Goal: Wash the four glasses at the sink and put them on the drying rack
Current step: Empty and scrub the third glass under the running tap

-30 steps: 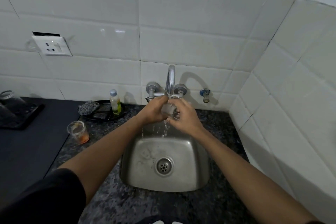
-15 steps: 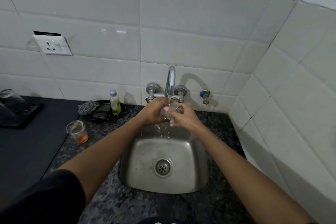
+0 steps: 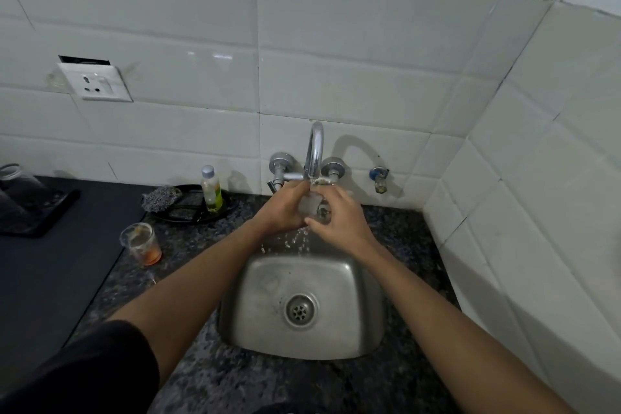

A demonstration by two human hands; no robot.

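I see both hands meeting under the curved chrome tap [image 3: 315,148] at the middle of the frame, above the far edge of the square stainless steel sink [image 3: 336,339]. My left hand [image 3: 285,208] curls around the small clear glass [image 3: 309,206], gripping it from the left, while my right hand [image 3: 339,218] wraps its fingers round the glass from the right. Water runs from the spout onto the glass and drips between the hands into the basin. At the left of the frame a second clear glass with orange residue [image 3: 142,244] stands upright on the speckled dark stone counter [image 3: 208,380]. Behind it, a small clear bottle of yellow-green liquid [image 3: 211,190] stands on a black round tray [image 3: 188,212], next to a grey scouring pad [image 3: 161,197]. At the far left edge, a clear jar [image 3: 15,185] sits on a black rack [image 3: 43,212].
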